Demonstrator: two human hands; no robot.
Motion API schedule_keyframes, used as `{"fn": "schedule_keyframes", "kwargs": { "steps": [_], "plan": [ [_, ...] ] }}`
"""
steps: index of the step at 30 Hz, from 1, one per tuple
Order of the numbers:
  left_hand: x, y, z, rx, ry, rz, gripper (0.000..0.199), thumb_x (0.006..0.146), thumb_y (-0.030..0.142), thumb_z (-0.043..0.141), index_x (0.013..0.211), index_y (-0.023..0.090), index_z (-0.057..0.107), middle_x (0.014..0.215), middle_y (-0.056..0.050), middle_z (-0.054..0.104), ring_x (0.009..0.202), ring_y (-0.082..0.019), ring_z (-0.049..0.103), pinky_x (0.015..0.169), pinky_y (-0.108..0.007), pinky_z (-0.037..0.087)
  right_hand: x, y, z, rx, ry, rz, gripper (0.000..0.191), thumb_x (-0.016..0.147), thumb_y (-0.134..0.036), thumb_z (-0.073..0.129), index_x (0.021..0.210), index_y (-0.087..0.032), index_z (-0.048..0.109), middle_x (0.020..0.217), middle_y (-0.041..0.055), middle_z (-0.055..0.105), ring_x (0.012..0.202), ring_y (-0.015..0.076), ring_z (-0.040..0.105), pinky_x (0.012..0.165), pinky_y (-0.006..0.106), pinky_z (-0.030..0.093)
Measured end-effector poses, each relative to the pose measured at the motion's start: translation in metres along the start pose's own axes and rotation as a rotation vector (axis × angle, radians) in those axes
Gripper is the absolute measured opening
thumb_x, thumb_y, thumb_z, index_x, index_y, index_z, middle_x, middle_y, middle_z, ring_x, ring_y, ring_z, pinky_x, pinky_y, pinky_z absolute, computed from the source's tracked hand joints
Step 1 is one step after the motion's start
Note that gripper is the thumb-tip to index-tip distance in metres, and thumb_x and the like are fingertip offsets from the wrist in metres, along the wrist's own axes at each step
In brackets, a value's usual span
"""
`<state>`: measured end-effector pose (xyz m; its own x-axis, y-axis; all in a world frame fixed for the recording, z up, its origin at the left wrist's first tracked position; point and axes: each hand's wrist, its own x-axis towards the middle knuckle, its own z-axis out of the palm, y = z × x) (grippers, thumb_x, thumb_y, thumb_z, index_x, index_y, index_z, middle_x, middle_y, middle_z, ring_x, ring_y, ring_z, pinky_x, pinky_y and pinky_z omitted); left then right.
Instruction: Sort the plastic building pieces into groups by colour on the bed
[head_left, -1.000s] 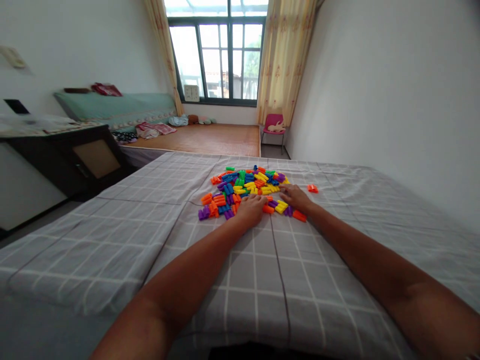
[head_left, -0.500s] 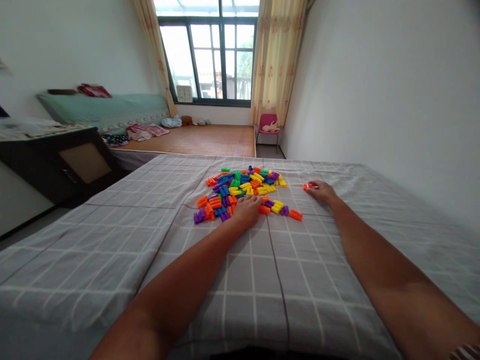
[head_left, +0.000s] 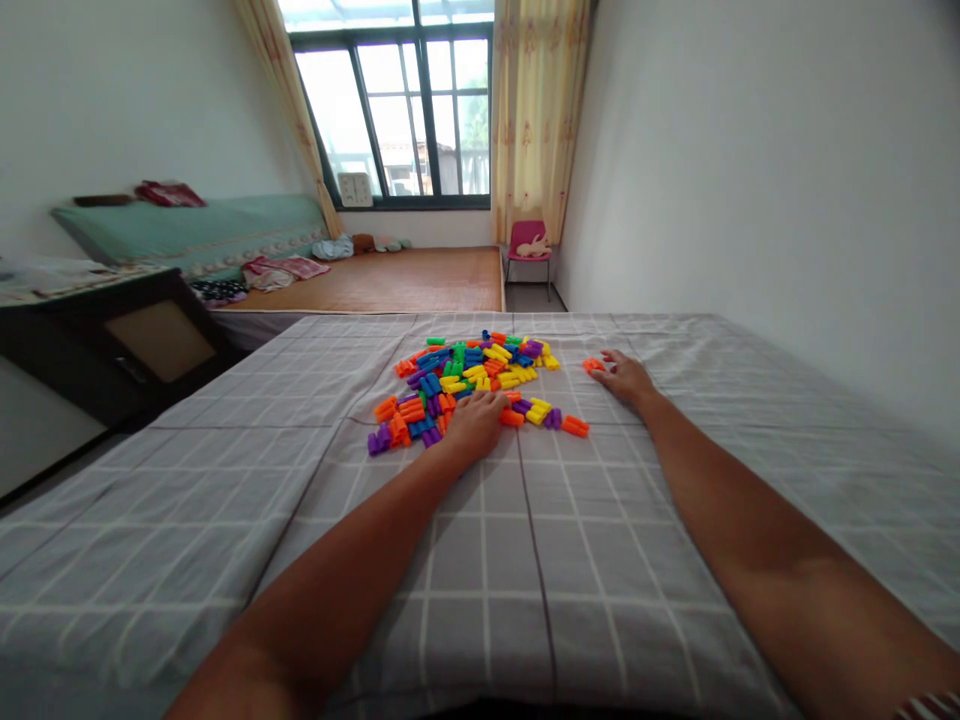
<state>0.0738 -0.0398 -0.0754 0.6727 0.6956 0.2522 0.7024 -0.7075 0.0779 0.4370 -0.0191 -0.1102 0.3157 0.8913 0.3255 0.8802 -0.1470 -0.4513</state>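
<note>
Several plastic building blocks in orange, yellow, blue, purple and green lie in a loose pile (head_left: pixel 491 368) on the grey checked sheet. My left hand (head_left: pixel 478 418) rests on the near side of this pile, its fingers laid over the pieces; what is under them is hidden. To the right, apart from the pile, an orange block (head_left: pixel 593 366) lies on the sheet. My right hand (head_left: pixel 627 380) is just beside that block, fingers spread, with the thumb tip close to or touching it. Another orange block (head_left: pixel 575 427) ends a short row extending right from the pile.
The checked sheet (head_left: pixel 480 560) covers the surface before me. Behind it stands a bed with a brown mat (head_left: pixel 420 278), and a pink chair (head_left: pixel 529 240) holds a plush toy. A dark cabinet (head_left: pixel 127 340) is at left, a white wall (head_left: pixel 750 180) at right.
My right hand has loosened its fingers from the orange block, which now lies on the sheet. My left hand stays on the pile. The whole view has shifted slightly.
</note>
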Motion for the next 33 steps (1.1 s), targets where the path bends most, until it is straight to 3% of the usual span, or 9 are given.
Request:
{"fn": "schedule_keyframes", "kwargs": {
  "steps": [5, 8, 12, 17, 22, 28, 30, 33],
  "plan": [
    [-0.001, 0.000, 0.000, -0.005, -0.003, -0.006, 0.030, 0.088, 0.015, 0.044, 0.115, 0.025, 0.054, 0.116, -0.005, 0.060, 0.111, -0.022, 0.051, 0.092, -0.037, 0.043, 0.002, -0.030, -0.006, 0.045, 0.178, -0.142, 0.045, 0.083, -0.034, 0.056, 0.123, -0.012, 0.058, 0.121, 0.0142, 0.064, 0.084, 0.0214, 0.066, 0.085, 0.038, 0.050],
    [-0.001, 0.000, 0.001, -0.016, 0.005, -0.003, 0.028, 0.089, 0.017, 0.043, 0.113, 0.025, 0.055, 0.113, -0.005, 0.062, 0.110, -0.023, 0.051, 0.091, -0.038, 0.044, -0.002, -0.068, 0.003, 0.089, 0.093, -0.314, 0.037, 0.085, -0.028, 0.054, 0.118, -0.016, 0.061, 0.119, 0.0115, 0.065, 0.084, 0.0207, 0.066, 0.087, 0.039, 0.051],
    [-0.002, 0.000, 0.002, -0.025, 0.022, 0.013, 0.028, 0.089, 0.019, 0.044, 0.115, 0.025, 0.054, 0.115, -0.005, 0.062, 0.112, -0.023, 0.051, 0.091, -0.039, 0.043, -0.003, -0.115, 0.030, 0.061, -0.072, -0.558, 0.038, 0.082, -0.022, 0.057, 0.119, -0.017, 0.061, 0.122, 0.0113, 0.064, 0.111, 0.0247, 0.060, 0.099, 0.040, 0.045],
    [-0.003, 0.001, 0.001, -0.022, 0.011, 0.016, 0.032, 0.088, 0.017, 0.045, 0.118, 0.025, 0.052, 0.118, -0.005, 0.061, 0.114, -0.023, 0.050, 0.093, -0.039, 0.043, 0.007, -0.140, 0.055, -0.028, -0.102, -0.474, 0.040, 0.080, -0.019, 0.059, 0.119, -0.010, 0.061, 0.124, 0.0174, 0.062, 0.117, 0.0269, 0.056, 0.104, 0.040, 0.041],
    [-0.003, 0.001, 0.000, -0.031, -0.001, 0.015, 0.032, 0.089, 0.020, 0.045, 0.120, 0.025, 0.051, 0.118, -0.005, 0.060, 0.114, -0.022, 0.050, 0.094, -0.038, 0.042, 0.001, -0.134, 0.049, 0.069, -0.188, -0.419, 0.032, 0.078, -0.017, 0.061, 0.110, -0.015, 0.064, 0.114, 0.0111, 0.067, 0.094, 0.0209, 0.065, 0.086, 0.033, 0.051],
    [-0.002, 0.001, 0.001, -0.029, -0.010, 0.006, 0.030, 0.091, 0.020, 0.043, 0.118, 0.026, 0.052, 0.114, -0.005, 0.060, 0.114, -0.022, 0.049, 0.094, -0.038, 0.042, -0.010, -0.104, 0.014, 0.169, -0.278, -0.429, 0.022, 0.079, -0.026, 0.062, 0.100, -0.020, 0.069, 0.097, 0.0037, 0.072, 0.084, 0.0176, 0.065, 0.079, 0.030, 0.051],
    [-0.001, 0.000, 0.001, -0.020, -0.009, 0.000, 0.029, 0.090, 0.019, 0.043, 0.117, 0.026, 0.053, 0.115, -0.005, 0.060, 0.114, -0.022, 0.049, 0.093, -0.038, 0.042, -0.012, -0.089, 0.001, 0.184, -0.256, -0.347, 0.022, 0.080, -0.028, 0.061, 0.098, -0.018, 0.069, 0.093, 0.0045, 0.072, 0.081, 0.0182, 0.065, 0.076, 0.030, 0.052],
    [-0.001, -0.001, 0.000, -0.017, -0.013, 0.007, 0.031, 0.090, 0.017, 0.043, 0.117, 0.026, 0.054, 0.116, -0.004, 0.060, 0.114, -0.022, 0.050, 0.093, -0.038, 0.042, -0.013, -0.060, -0.014, 0.283, -0.253, -0.112, 0.024, 0.083, -0.032, 0.060, 0.098, -0.016, 0.068, 0.089, 0.0070, 0.072, 0.075, 0.0174, 0.066, 0.068, 0.028, 0.053]
  ]
}}
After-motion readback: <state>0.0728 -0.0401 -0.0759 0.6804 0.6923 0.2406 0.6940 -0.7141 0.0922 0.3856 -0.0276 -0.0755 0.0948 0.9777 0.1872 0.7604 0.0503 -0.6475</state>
